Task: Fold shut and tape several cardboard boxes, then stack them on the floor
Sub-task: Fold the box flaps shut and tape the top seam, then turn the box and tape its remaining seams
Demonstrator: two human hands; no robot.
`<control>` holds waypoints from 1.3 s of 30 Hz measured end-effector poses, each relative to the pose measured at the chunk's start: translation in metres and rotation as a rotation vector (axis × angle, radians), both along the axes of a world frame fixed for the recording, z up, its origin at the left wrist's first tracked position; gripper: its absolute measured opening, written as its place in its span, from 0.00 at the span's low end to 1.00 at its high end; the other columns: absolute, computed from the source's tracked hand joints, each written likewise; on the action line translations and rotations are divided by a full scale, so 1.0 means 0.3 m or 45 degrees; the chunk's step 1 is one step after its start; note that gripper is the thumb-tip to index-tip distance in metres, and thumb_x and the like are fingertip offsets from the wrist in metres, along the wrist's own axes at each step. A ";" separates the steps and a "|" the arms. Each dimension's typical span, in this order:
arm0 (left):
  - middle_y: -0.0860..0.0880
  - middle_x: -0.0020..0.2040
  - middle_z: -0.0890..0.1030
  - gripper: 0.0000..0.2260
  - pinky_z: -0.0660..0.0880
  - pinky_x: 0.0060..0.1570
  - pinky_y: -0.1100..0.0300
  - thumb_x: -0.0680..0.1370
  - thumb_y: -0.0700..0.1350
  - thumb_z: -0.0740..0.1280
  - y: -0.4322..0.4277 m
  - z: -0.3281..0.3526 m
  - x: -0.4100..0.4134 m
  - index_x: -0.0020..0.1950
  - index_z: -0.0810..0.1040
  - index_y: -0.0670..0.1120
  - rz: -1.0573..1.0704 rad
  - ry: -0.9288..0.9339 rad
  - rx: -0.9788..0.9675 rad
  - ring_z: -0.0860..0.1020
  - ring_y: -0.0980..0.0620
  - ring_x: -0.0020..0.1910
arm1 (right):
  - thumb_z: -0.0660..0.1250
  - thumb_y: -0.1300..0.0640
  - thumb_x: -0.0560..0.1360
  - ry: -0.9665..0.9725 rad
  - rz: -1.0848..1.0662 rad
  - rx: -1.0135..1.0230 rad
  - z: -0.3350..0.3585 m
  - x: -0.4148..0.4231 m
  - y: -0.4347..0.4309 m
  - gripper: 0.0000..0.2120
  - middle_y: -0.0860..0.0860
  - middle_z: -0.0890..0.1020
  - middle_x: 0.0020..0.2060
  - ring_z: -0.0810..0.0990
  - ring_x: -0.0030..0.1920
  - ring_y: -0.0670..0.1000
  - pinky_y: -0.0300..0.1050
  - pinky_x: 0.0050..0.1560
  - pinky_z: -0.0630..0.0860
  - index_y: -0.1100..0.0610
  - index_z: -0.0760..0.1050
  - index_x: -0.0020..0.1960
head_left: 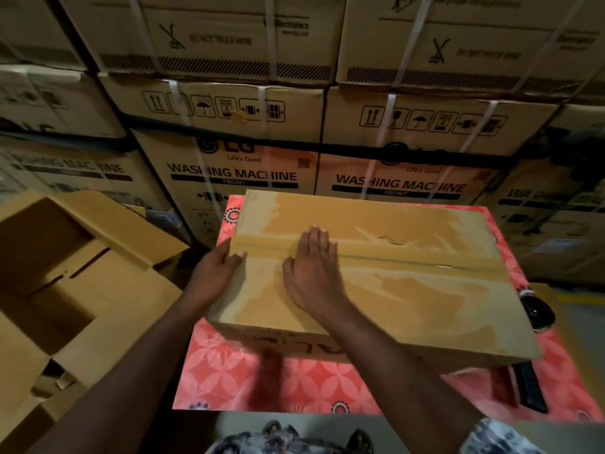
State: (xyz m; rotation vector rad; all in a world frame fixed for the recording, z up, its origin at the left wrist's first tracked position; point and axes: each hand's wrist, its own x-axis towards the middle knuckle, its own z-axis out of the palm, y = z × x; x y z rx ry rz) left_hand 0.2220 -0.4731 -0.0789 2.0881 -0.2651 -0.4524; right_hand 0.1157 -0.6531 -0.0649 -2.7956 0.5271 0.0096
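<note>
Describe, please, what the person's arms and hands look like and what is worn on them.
Both forearms are bare. The left hand and right hand wear no gloves, and no ring, watch or bracelet shows. A sleeve in a mottled grey, white and dark print ends on the right arm; no left sleeve shows.

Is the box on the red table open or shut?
Shut: the box top lies flat, its centre seam covered by tape; the right hand presses flat on it.

- Looks like an appliance warehouse or stockroom
- wall of big strapped brown cardboard washing-machine cartons (242, 172) stacked high
- open empty brown cardboard boxes (75, 273) piled alongside
</note>
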 end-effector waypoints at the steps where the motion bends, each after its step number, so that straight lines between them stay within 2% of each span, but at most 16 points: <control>1: 0.51 0.58 0.83 0.13 0.77 0.56 0.51 0.83 0.51 0.64 -0.007 -0.010 -0.007 0.68 0.78 0.56 0.031 0.122 -0.116 0.82 0.47 0.55 | 0.49 0.45 0.84 -0.013 0.053 -0.004 -0.002 0.014 0.052 0.35 0.64 0.47 0.81 0.44 0.81 0.63 0.61 0.80 0.43 0.66 0.47 0.81; 3: 0.46 0.55 0.85 0.09 0.77 0.54 0.51 0.84 0.48 0.63 -0.007 -0.012 -0.011 0.59 0.82 0.51 0.117 0.359 -0.320 0.83 0.46 0.52 | 0.50 0.45 0.84 -0.037 0.278 0.047 -0.005 0.038 0.163 0.34 0.63 0.47 0.81 0.43 0.81 0.62 0.60 0.80 0.42 0.65 0.47 0.82; 5: 0.44 0.53 0.86 0.10 0.77 0.54 0.52 0.84 0.46 0.62 0.007 -0.007 0.010 0.55 0.84 0.47 0.213 0.513 -0.433 0.83 0.47 0.52 | 0.53 0.46 0.85 -0.070 0.488 0.197 0.017 0.056 0.241 0.33 0.60 0.49 0.82 0.45 0.82 0.58 0.58 0.80 0.42 0.63 0.49 0.82; 7: 0.45 0.54 0.86 0.12 0.77 0.60 0.50 0.83 0.49 0.63 0.027 -0.020 0.050 0.58 0.84 0.45 0.239 0.613 -0.490 0.83 0.46 0.56 | 0.56 0.49 0.84 -0.212 0.451 0.345 0.040 0.075 0.262 0.31 0.58 0.55 0.81 0.50 0.81 0.56 0.57 0.80 0.45 0.62 0.54 0.82; 9: 0.44 0.57 0.85 0.15 0.76 0.64 0.46 0.82 0.51 0.63 0.023 -0.016 0.093 0.61 0.83 0.45 0.176 0.647 -0.508 0.83 0.44 0.58 | 0.58 0.47 0.82 -0.267 0.243 0.310 0.038 0.089 0.258 0.33 0.59 0.55 0.81 0.50 0.81 0.57 0.58 0.80 0.45 0.62 0.56 0.81; 11: 0.44 0.56 0.85 0.16 0.76 0.62 0.45 0.81 0.52 0.63 -0.027 0.010 0.138 0.61 0.83 0.45 0.109 0.554 -0.464 0.82 0.43 0.57 | 0.59 0.41 0.80 -0.125 0.135 0.199 0.022 0.095 0.272 0.40 0.61 0.48 0.82 0.43 0.82 0.59 0.61 0.79 0.40 0.64 0.51 0.81; 14: 0.43 0.59 0.82 0.14 0.77 0.60 0.50 0.81 0.52 0.65 -0.152 0.040 0.215 0.61 0.80 0.44 -0.043 0.224 -0.238 0.80 0.44 0.57 | 0.62 0.36 0.77 -0.046 0.184 0.138 0.020 0.091 0.361 0.49 0.63 0.44 0.81 0.38 0.81 0.62 0.65 0.78 0.38 0.65 0.43 0.82; 16: 0.41 0.64 0.78 0.21 0.76 0.62 0.46 0.81 0.54 0.67 -0.225 0.034 0.273 0.69 0.73 0.44 -0.121 0.010 0.034 0.78 0.41 0.61 | 0.64 0.37 0.75 -0.023 0.224 0.067 0.023 0.084 0.411 0.52 0.65 0.44 0.81 0.39 0.80 0.65 0.67 0.78 0.41 0.67 0.41 0.81; 18: 0.39 0.69 0.75 0.29 0.75 0.64 0.43 0.79 0.60 0.67 -0.262 0.025 0.332 0.73 0.68 0.43 -0.109 -0.051 0.139 0.76 0.39 0.65 | 0.65 0.40 0.75 -0.025 0.208 0.010 0.027 0.077 0.431 0.51 0.67 0.44 0.80 0.41 0.80 0.66 0.67 0.78 0.43 0.68 0.40 0.80; 20: 0.41 0.69 0.75 0.28 0.75 0.63 0.46 0.80 0.59 0.67 -0.286 0.019 0.373 0.75 0.68 0.45 -0.123 0.002 0.012 0.76 0.41 0.63 | 0.66 0.44 0.75 -0.024 0.177 0.039 0.032 0.074 0.423 0.51 0.66 0.43 0.80 0.41 0.80 0.66 0.66 0.78 0.43 0.67 0.39 0.80; 23: 0.45 0.62 0.77 0.19 0.73 0.56 0.56 0.82 0.50 0.67 -0.287 0.004 0.402 0.71 0.73 0.46 -0.102 0.122 -0.177 0.76 0.47 0.58 | 0.67 0.43 0.74 0.005 0.217 -0.003 0.034 0.066 0.427 0.51 0.66 0.45 0.80 0.44 0.80 0.66 0.66 0.78 0.45 0.68 0.42 0.81; 28: 0.47 0.54 0.80 0.11 0.72 0.45 0.60 0.82 0.47 0.68 -0.234 -0.020 0.388 0.63 0.77 0.46 0.091 0.171 -0.361 0.78 0.47 0.52 | 0.68 0.43 0.74 0.005 0.342 -0.040 0.027 0.040 0.413 0.50 0.66 0.47 0.80 0.45 0.81 0.65 0.64 0.79 0.46 0.67 0.44 0.81; 31: 0.49 0.50 0.80 0.10 0.72 0.46 0.58 0.82 0.47 0.67 -0.155 -0.023 0.363 0.62 0.77 0.48 0.243 0.163 -0.378 0.78 0.48 0.50 | 0.68 0.44 0.73 -0.004 0.490 -0.026 0.016 0.016 0.402 0.48 0.63 0.50 0.81 0.47 0.81 0.62 0.62 0.79 0.47 0.65 0.49 0.81; 35: 0.46 0.59 0.80 0.15 0.72 0.52 0.55 0.80 0.50 0.69 -0.071 -0.034 0.285 0.65 0.78 0.47 0.518 0.111 -0.411 0.77 0.46 0.56 | 0.67 0.42 0.73 -0.069 0.672 -0.142 -0.005 -0.045 0.354 0.43 0.58 0.58 0.81 0.53 0.81 0.56 0.55 0.80 0.51 0.61 0.57 0.80; 37: 0.47 0.57 0.79 0.15 0.71 0.50 0.58 0.80 0.49 0.68 -0.056 -0.036 0.213 0.65 0.78 0.45 0.633 0.039 -0.449 0.76 0.48 0.55 | 0.67 0.42 0.73 -0.098 0.757 -0.155 -0.016 -0.099 0.302 0.41 0.56 0.59 0.81 0.54 0.81 0.54 0.54 0.80 0.52 0.59 0.59 0.80; 39: 0.47 0.55 0.80 0.14 0.73 0.51 0.55 0.78 0.51 0.69 -0.046 -0.049 0.131 0.62 0.79 0.48 0.748 0.011 -0.479 0.78 0.46 0.54 | 0.67 0.41 0.74 -0.111 0.853 -0.152 -0.029 -0.163 0.233 0.40 0.53 0.59 0.81 0.54 0.81 0.52 0.56 0.79 0.52 0.57 0.60 0.80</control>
